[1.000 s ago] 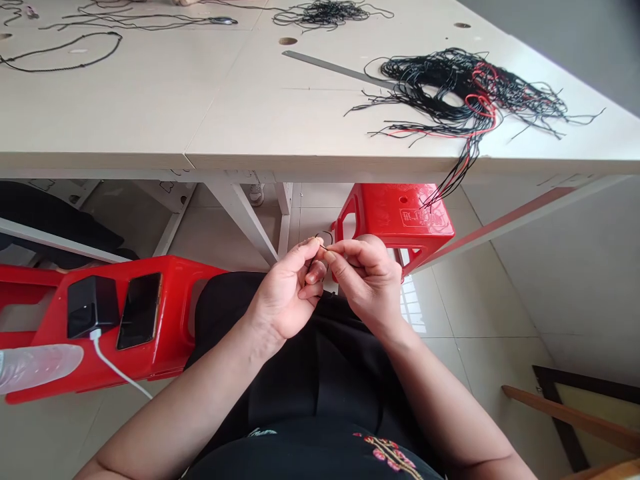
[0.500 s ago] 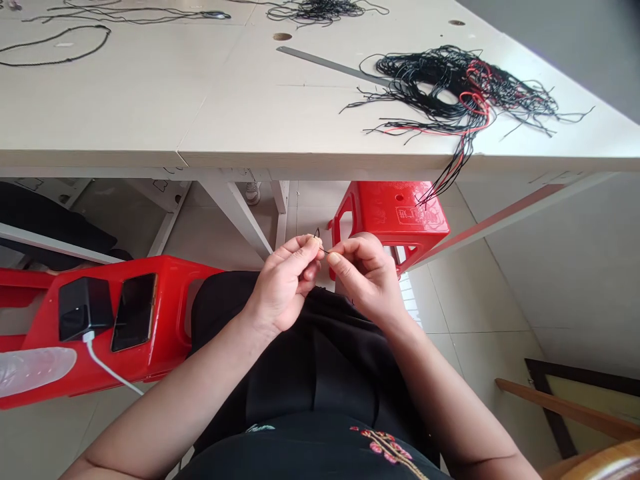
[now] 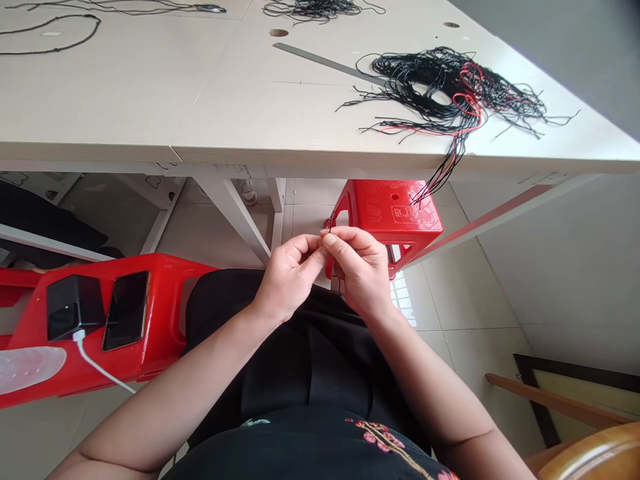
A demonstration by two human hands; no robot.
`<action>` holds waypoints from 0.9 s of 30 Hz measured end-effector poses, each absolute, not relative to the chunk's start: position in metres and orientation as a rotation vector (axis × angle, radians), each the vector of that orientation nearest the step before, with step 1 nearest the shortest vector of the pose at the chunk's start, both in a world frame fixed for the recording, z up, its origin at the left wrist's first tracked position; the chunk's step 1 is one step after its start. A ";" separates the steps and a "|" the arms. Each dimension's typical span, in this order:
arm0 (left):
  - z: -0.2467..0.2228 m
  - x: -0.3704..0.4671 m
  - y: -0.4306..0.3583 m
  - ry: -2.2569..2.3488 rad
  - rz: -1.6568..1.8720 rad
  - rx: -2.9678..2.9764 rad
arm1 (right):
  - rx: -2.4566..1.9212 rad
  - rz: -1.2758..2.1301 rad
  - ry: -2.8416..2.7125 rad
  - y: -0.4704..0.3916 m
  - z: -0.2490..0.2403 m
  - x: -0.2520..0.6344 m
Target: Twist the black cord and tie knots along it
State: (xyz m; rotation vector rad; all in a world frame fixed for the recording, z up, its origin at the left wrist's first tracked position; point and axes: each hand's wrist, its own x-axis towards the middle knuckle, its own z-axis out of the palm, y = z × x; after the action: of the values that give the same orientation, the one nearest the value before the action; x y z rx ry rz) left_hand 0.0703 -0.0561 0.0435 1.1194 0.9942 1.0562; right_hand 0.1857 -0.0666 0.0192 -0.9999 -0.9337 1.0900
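Observation:
My left hand (image 3: 294, 273) and my right hand (image 3: 361, 267) meet fingertip to fingertip above my lap, each closed in a pinch. Between them is a thin black cord (image 3: 331, 225); a short end stands up over the fingertips. A loose bit of dark cord hangs below, beside the right fingers. Most of the cord is hidden by my fingers. On the table lies a large tangled bundle of black cords (image 3: 425, 100) with a red cord (image 3: 470, 103) among them, and some ends droop over the front edge.
A metal ruler (image 3: 325, 61) lies partly under the bundle. More black cords (image 3: 320, 9) and a cord loop (image 3: 60, 48) are farther back. Below the table stands a red stool (image 3: 395, 207). At left, another red stool (image 3: 165, 280) carries a phone (image 3: 127, 310) and a black box (image 3: 75, 307) with a white cable.
My hands have come together; the right fingertips now touch the left ones, closing the small gap the cord spanned. The whole view has shifted slightly.

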 end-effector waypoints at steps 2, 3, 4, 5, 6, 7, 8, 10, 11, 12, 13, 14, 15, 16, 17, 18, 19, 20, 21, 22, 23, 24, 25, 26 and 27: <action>0.046 0.070 -0.054 0.983 1.002 1.091 | -1.005 1.050 -0.928 -0.067 0.018 0.184; 0.047 0.070 -0.053 0.983 0.985 1.086 | -1.016 1.027 -0.934 -0.067 0.018 0.184; 0.048 0.071 -0.053 0.986 0.974 1.079 | -1.030 1.001 -0.945 -0.067 0.017 0.183; 0.049 0.071 -0.052 0.990 0.970 1.062 | -1.040 0.976 -0.958 -0.066 0.016 0.183; 0.049 0.072 -0.053 0.991 0.970 1.034 | -1.043 0.964 -0.966 -0.066 0.016 0.183; 0.050 0.072 -0.053 0.985 0.970 0.997 | -1.036 0.969 -0.966 -0.065 0.015 0.183; 0.051 0.073 -0.053 0.969 0.964 0.958 | -1.023 0.990 -0.954 -0.065 0.015 0.184; 0.052 0.074 -0.054 0.939 0.953 0.891 | -0.989 1.071 -0.900 -0.064 0.015 0.185; 0.053 0.075 -0.055 0.933 0.953 0.875 | -0.976 1.125 -0.872 -0.063 0.016 0.186; 0.053 0.074 -0.054 0.935 0.958 0.872 | -0.970 1.180 -0.853 -0.064 0.016 0.188; 0.053 0.074 -0.054 0.942 0.964 0.881 | -0.973 1.231 -0.848 -0.064 0.017 0.189; 0.053 0.074 -0.053 0.950 0.975 0.894 | -0.983 1.277 -0.854 -0.065 0.017 0.191; 0.053 0.073 -0.052 0.952 0.985 0.907 | -0.997 1.310 -0.868 -0.066 0.018 0.192; 0.053 0.072 -0.051 0.951 0.992 0.914 | -1.008 1.317 -0.887 -0.068 0.018 0.193; 0.052 0.072 -0.050 0.950 0.999 0.916 | -1.013 1.303 -0.905 -0.069 0.018 0.193; 0.052 0.071 -0.049 0.953 1.009 0.910 | -1.011 1.275 -0.921 -0.070 0.017 0.193; 0.052 0.071 -0.048 0.960 1.013 0.900 | -1.005 1.245 -0.929 -0.070 0.017 0.193; 0.052 0.071 -0.048 0.969 1.012 0.886 | -0.994 1.223 -0.932 -0.071 0.017 0.192; 0.052 0.071 -0.048 0.977 1.009 0.868 | -0.979 1.216 -0.927 -0.071 0.016 0.192; 0.052 0.071 -0.048 0.981 1.009 0.847 | -0.960 1.231 -0.911 -0.071 0.016 0.191; 0.052 0.071 -0.048 0.981 1.016 0.827 | -0.938 1.262 -0.887 -0.071 0.017 0.191; 0.052 0.072 -0.049 0.975 1.027 0.807 | -0.913 1.297 -0.856 -0.070 0.017 0.191; 0.053 0.072 -0.050 0.963 1.042 0.789 | -0.888 1.332 -0.822 -0.070 0.018 0.191; 0.053 0.072 -0.051 0.947 1.059 0.773 | -0.871 1.364 -0.792 -0.070 0.019 0.192; 0.053 0.072 -0.051 0.932 1.071 0.759 | -0.870 1.388 -0.770 -0.069 0.020 0.192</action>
State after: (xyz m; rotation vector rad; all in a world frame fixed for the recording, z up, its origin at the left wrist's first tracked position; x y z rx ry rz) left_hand 0.0722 -0.0511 0.0530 0.7593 0.9316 1.0713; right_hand 0.1920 -0.0694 0.0204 -0.8700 -0.7701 1.3880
